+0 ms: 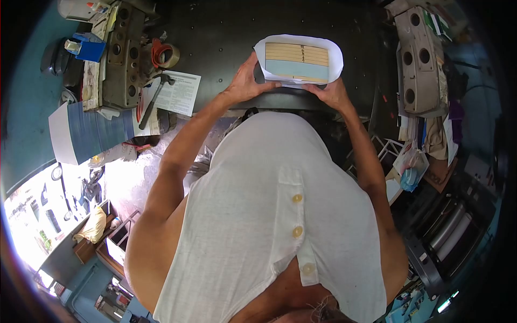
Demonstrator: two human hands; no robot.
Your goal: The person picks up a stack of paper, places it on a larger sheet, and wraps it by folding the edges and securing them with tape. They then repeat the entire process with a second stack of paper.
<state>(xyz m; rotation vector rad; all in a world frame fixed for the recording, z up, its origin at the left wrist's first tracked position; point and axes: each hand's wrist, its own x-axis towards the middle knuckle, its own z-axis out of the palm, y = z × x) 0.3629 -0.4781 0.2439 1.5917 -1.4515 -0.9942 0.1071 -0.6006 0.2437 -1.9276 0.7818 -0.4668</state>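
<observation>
A stack of yellowish and pale blue bundles [297, 54], with dark handwriting on its upper part, is surrounded by a white paper sheet [335, 56] that stands up around it like a loose sleeve. My left hand [249, 82] grips the wrapped stack at its lower left corner, thumb along the near edge. At the lower right corner my right hand [331, 95] holds the paper in the same way, its thumb also on the near side. The fingers behind the paper are partly hidden.
The dark metal table [226, 32] lies beneath. To the left are a hammer [153, 102], a printed sheet [186, 91], a tape roll [169, 55] and a metal block with holes [123, 54]. A similar block [424, 59] stands on the right.
</observation>
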